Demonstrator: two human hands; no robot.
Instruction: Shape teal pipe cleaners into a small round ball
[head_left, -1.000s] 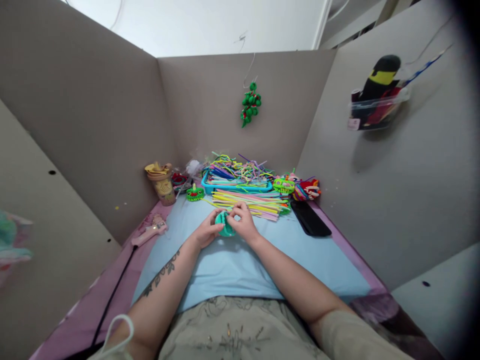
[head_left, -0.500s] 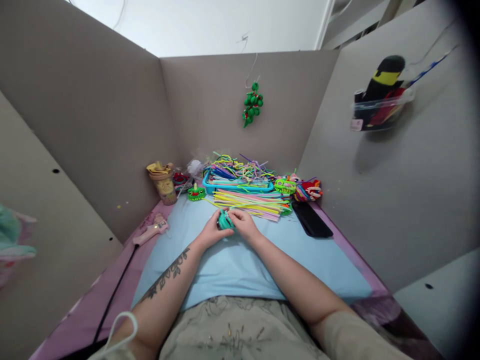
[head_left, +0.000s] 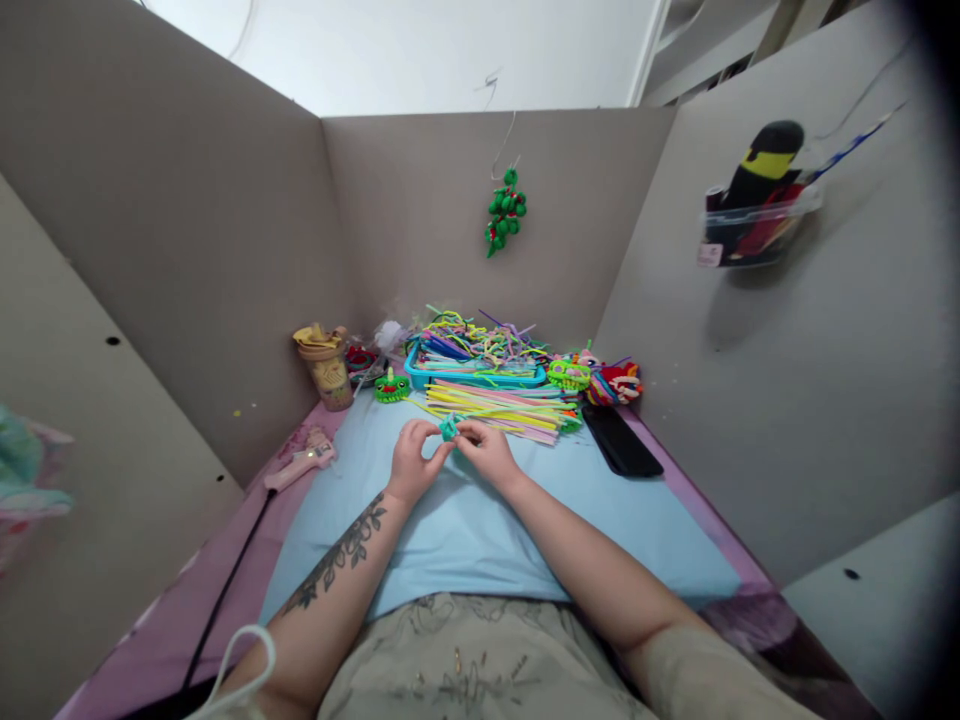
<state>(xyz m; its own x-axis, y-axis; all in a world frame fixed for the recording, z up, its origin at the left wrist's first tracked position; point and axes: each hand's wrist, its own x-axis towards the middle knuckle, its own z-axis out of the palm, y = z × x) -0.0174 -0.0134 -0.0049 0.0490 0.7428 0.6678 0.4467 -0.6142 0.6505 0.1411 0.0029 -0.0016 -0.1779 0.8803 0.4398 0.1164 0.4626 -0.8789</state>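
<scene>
A small teal bundle of bent pipe cleaners (head_left: pixel 448 428) is held up between my two hands, over the light blue cloth (head_left: pixel 480 540). My left hand (head_left: pixel 414 460) pinches its left side with thumb and fingers. From the other side my right hand (head_left: pixel 487 455) grips it with the fingertips. Just beyond lies a row of straight yellow and pink pipe cleaners (head_left: pixel 502 408). Behind that row stands a blue tray (head_left: pixel 480 380), heaped with loose pipe cleaners of many colours. How the teal strands are joined is too small to make out.
At left are a pink glue gun (head_left: pixel 304 462) with a black cord and a patterned cup (head_left: pixel 328 370). A green pipe-cleaner figure (head_left: pixel 391 386) sits left of the tray. To the right lie a black phone-like slab (head_left: pixel 621 440) and a green-framed figure (head_left: pixel 568 375). Grey panels surround the table.
The teal bundle has turned and now shows smaller, pinched at its edges. My left hand has shifted slightly left and opened out from around it.
</scene>
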